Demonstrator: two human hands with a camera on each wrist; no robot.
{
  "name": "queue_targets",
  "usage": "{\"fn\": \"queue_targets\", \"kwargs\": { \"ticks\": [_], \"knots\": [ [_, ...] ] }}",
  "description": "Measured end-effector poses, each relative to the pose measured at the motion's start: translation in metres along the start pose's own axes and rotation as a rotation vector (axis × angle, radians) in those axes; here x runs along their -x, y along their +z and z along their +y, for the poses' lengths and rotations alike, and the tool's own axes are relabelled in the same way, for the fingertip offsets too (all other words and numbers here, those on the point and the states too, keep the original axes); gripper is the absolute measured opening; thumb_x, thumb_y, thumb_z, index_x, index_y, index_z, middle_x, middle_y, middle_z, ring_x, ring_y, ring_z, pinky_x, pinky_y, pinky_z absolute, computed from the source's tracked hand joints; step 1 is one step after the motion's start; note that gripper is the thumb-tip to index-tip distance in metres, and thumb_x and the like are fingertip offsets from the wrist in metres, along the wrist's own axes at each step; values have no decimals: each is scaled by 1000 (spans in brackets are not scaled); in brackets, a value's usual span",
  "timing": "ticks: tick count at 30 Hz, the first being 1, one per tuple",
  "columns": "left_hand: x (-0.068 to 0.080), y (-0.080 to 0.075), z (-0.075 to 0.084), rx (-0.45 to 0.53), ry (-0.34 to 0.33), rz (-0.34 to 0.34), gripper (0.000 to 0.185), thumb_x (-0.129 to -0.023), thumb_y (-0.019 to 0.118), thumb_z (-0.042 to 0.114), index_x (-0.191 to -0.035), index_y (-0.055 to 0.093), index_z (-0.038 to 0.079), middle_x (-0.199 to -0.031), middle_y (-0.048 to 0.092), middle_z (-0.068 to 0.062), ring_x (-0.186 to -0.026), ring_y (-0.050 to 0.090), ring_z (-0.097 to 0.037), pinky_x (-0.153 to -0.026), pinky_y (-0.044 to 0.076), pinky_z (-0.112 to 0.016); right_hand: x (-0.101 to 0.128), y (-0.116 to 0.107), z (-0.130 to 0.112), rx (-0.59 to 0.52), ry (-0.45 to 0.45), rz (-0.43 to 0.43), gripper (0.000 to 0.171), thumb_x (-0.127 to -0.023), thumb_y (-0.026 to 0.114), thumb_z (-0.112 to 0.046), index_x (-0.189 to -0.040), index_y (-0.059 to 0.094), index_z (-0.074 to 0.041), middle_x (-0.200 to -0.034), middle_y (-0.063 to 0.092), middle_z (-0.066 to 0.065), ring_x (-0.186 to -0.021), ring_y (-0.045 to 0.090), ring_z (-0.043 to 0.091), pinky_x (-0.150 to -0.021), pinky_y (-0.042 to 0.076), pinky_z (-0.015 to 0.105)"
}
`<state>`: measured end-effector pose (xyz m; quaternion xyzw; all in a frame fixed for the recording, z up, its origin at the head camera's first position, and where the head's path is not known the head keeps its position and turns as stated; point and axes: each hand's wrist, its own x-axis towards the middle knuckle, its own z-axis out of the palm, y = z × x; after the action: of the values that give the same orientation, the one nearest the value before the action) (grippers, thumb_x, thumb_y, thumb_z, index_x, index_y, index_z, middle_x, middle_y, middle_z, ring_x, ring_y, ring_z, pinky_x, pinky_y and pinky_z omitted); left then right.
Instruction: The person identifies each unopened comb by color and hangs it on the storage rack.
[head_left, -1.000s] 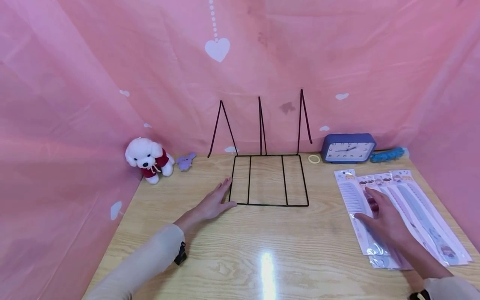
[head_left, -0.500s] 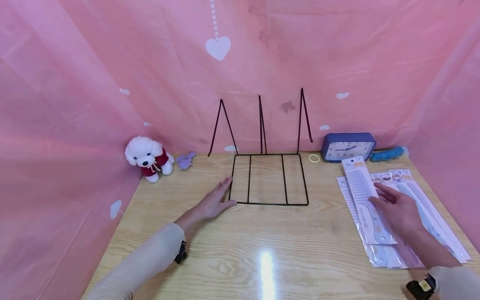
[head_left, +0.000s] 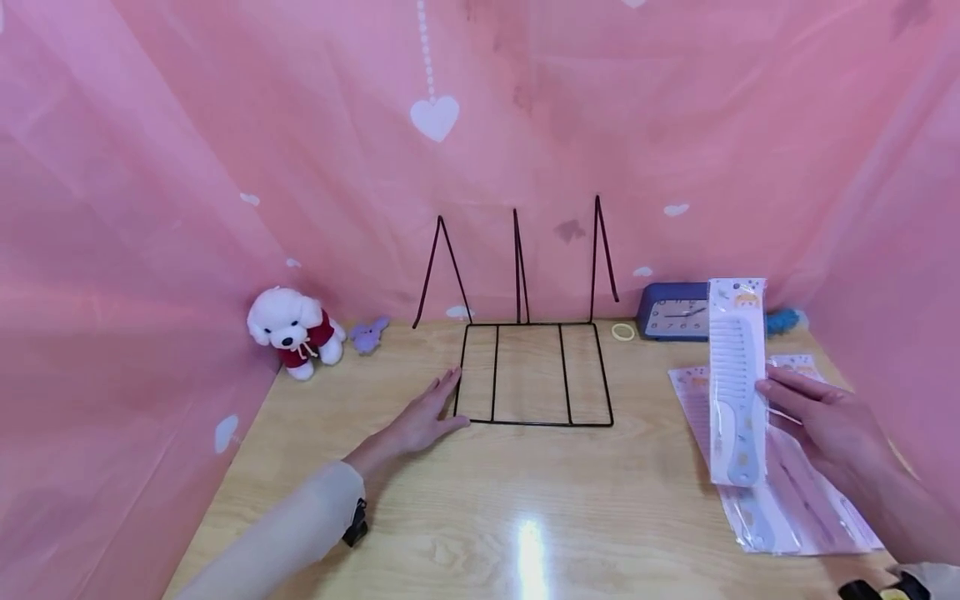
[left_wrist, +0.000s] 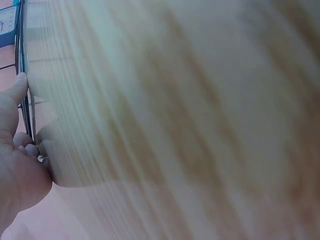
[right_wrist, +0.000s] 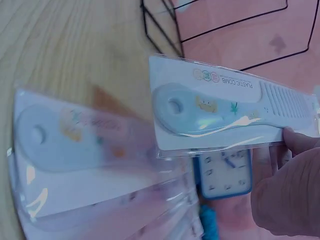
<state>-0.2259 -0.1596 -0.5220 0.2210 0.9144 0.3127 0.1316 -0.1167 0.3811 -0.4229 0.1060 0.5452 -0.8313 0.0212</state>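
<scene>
My right hand (head_left: 836, 425) pinches a packaged light-blue comb (head_left: 738, 400) by its right edge. In the right wrist view this comb (right_wrist: 215, 107), in clear wrap with a printed card, is raised above the others. Below it lie several more packaged combs (head_left: 806, 500), overlapping on the table. My left hand (head_left: 420, 417) rests on the table with its fingers straight, touching the left side of a black wire rack (head_left: 532, 424). Three upright wire prongs rise from the rack's back. The left wrist view shows the left hand (left_wrist: 22, 165) at the rack's wires.
A blue clock (head_left: 675, 312) stands at the back right, partly covered by the raised comb. Beside it lies a blue fuzzy item (head_left: 782, 322). A pale ring (head_left: 622, 332) is near the rack. A white plush dog (head_left: 292, 333) and a small purple toy (head_left: 369, 335) sit back left.
My right hand has picked one packaged comb off the pile and lifted it, turning it more upright. The left hand has stayed at the rack. The head view has tilted slightly.
</scene>
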Motion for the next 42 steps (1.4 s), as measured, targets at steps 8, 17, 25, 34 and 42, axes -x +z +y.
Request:
{"fn": "queue_targets", "kwargs": {
  "ticks": [8,17,25,34,42],
  "knots": [
    [4,1,3,9,-2,-3,95,-104,66,50,-173,8,20,-177,7,-8,-161,10,-38,-126,21,-62,14,35,-16,-103,-98,-142,40,-105,54,13,-114,84,-10,-109,80,2,-96,79,16,-80,63,29],
    [2,2,2,16,-4,3,95,-104,67,48,-173,9,19,-177,8,-9,-161,9,-39,-126,20,-61,24,81,-13,18,-226,-239,42,-102,53,20,-120,81,-5,-109,81,9,-97,78,16,-81,63,29],
    [3,1,5,17,7,16,95,-104,70,44,-172,11,15,-177,11,-13,-160,12,-42,-125,23,-63,36,100,-2,220,-243,-220,36,-100,61,16,-116,83,-7,-104,81,4,-90,78,12,-80,63,27],
    [3,-3,5,14,2,9,96,-104,68,47,-173,8,17,-177,8,-11,-161,10,-40,-125,23,-63,34,110,8,346,-246,-181,30,-99,68,11,-115,84,-9,-104,81,-1,-88,77,10,-77,63,26],
    [2,-2,5,15,-8,-5,97,-103,68,48,-173,7,18,-177,7,-9,-161,10,-39,-126,21,-60,30,113,10,396,-203,-136,24,-100,71,3,-113,85,-11,-103,80,-5,-88,77,11,-77,63,26]
  ]
}}
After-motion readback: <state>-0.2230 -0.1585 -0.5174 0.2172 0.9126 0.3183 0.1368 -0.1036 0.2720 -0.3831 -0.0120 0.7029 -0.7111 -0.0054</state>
